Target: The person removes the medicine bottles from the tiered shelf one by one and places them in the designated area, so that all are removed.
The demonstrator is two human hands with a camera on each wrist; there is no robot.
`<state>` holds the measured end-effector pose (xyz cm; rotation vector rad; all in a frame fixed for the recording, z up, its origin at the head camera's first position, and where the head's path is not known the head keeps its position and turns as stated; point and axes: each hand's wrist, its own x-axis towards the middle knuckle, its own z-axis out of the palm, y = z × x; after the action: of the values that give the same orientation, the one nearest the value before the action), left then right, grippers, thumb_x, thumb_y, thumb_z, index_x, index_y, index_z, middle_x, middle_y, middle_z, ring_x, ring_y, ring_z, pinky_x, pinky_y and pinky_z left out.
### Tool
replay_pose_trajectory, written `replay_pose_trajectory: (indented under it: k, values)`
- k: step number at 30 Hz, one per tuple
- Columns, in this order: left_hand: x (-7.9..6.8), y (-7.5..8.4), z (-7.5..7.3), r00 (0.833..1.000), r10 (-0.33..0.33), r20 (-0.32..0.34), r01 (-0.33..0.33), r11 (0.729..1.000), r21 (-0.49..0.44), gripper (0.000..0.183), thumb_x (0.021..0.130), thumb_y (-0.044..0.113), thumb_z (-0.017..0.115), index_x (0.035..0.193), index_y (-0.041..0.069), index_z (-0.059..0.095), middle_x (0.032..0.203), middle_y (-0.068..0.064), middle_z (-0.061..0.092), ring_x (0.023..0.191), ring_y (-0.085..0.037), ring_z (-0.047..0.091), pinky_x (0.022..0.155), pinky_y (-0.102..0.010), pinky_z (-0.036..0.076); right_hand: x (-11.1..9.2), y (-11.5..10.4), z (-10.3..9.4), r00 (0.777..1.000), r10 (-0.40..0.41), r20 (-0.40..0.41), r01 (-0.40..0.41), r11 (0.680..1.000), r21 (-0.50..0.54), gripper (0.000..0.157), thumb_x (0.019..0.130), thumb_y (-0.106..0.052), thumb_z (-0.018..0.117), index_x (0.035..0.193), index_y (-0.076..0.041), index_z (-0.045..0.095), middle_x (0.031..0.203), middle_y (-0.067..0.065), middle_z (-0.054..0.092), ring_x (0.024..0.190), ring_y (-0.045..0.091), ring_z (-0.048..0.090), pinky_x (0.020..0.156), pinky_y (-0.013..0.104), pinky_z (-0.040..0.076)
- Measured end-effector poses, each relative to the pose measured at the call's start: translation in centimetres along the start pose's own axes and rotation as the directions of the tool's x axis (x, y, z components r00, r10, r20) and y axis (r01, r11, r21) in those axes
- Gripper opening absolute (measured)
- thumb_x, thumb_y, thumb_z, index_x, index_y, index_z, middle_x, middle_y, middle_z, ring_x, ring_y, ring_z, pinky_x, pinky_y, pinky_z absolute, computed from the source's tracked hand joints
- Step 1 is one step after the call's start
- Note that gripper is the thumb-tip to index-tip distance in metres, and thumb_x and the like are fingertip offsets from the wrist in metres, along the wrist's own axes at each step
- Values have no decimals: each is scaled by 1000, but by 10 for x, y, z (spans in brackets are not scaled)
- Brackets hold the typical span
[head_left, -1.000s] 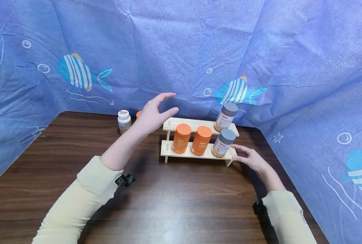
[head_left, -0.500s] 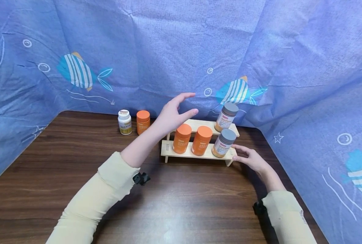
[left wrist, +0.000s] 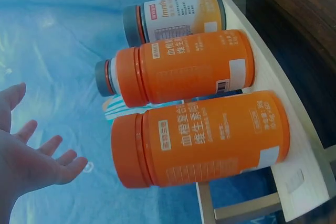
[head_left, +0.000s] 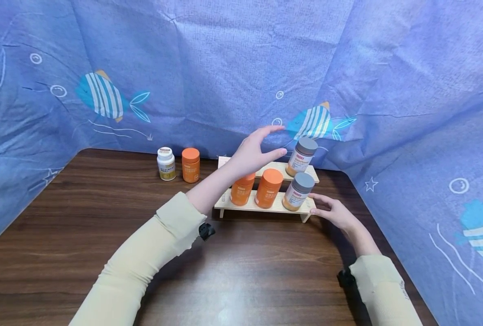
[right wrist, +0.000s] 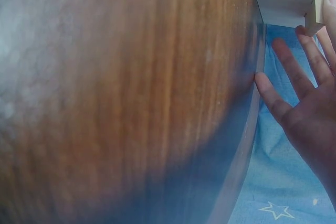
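Observation:
A two-tier wooden rack (head_left: 225, 203) stands at the back right. Two orange bottles (head_left: 269, 189) and one grey-lidded jar (head_left: 297, 194) sit upright on its lower board; another grey-lidded jar (head_left: 300, 159) occupies the right end of the upper board. Over the rack reaches my left hand (head_left: 251, 154), holding nothing, thumb and fingers apart, just left of the upper jar. Its forearm partly covers the left orange bottle (left wrist: 210, 137). My right hand (head_left: 337, 213) holds the right end of the lower board between thumb and fingers; in the right wrist view its lower fingers (right wrist: 289, 69) are spread.
Left of the rack, on the dark wooden table (head_left: 102, 217), stand a white bottle (head_left: 166, 165) and another orange bottle (head_left: 190, 166). A blue fish-print cloth (head_left: 225, 68) hangs close behind the rack and along the sides.
My left hand has moved right across the rack toward the upper grey-lidded jar, uncovering the orange bottle on the table. The right hand, rack and bottles have stayed put.

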<state>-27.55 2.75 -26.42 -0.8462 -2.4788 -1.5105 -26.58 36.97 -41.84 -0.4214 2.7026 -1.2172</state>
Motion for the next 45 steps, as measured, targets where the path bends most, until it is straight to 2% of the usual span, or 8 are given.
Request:
replay_pose_trajectory:
  k: [6,12,18,24,32,36,39,45]
  values:
    - [10,-2,9,1000,18,15,-18,1000,12,60,88,40,64,142,27,41,147,8,38,138,-11,30,111,-42,29,-1,-5,1,1000,-16,12,16,1000,3,57,87,-26,68,138,-10,48,140,19,47,127,38,43,102,56,33]
    - [23,-7,21,999,33,36,-34,999,22,59,89,41,62,142,26,41,147,7,39,136,-12,32,111,-42,29,0,-1,0,1000,2,4,-2,1000,4,59,86,-30,70,137,-12,49,139,16,48,125,35,45,102,52,33]
    - [34,-13,32,995,2,100,-3,1000,15,59,92,41,59,144,26,37,149,6,34,139,-14,28,111,-44,29,1,1,1,1000,2,-11,-2,1000,-8,57,86,-30,70,137,-12,50,138,16,50,123,34,47,101,51,36]
    - [42,-17,40,992,-12,126,10,1000,9,59,92,41,58,144,25,37,149,5,35,138,-16,30,110,-44,31,2,1,2,1000,-7,10,7,1000,5,58,86,-29,69,138,-11,48,139,18,48,125,37,46,102,55,34]
    - [57,-14,50,982,9,186,-18,999,47,60,91,43,59,144,27,37,150,6,34,138,-13,29,111,-38,31,1,1,0,1000,2,5,-2,1000,12,58,87,-27,68,138,-10,48,136,19,51,123,35,47,102,53,34]
    - [64,-12,55,977,30,213,-49,995,82,60,92,40,59,145,22,37,150,2,35,139,-13,29,111,-34,30,1,-1,-1,1000,4,5,-4,1000,-7,58,87,-28,68,138,-10,47,136,18,51,123,33,47,101,50,36]
    - [67,-12,58,973,30,227,-54,993,100,60,92,37,59,145,20,37,149,0,37,135,-14,36,108,-31,34,1,-2,-1,1000,-3,8,3,1000,-6,57,88,-27,68,138,-10,47,136,18,51,123,33,48,100,50,36]
    - [72,-17,66,969,35,246,-59,994,92,57,92,31,61,143,17,39,136,-2,49,114,-12,52,92,-21,44,1,-3,0,1000,-7,19,7,1000,22,57,88,-23,68,138,-10,47,138,18,49,124,35,46,102,54,34]
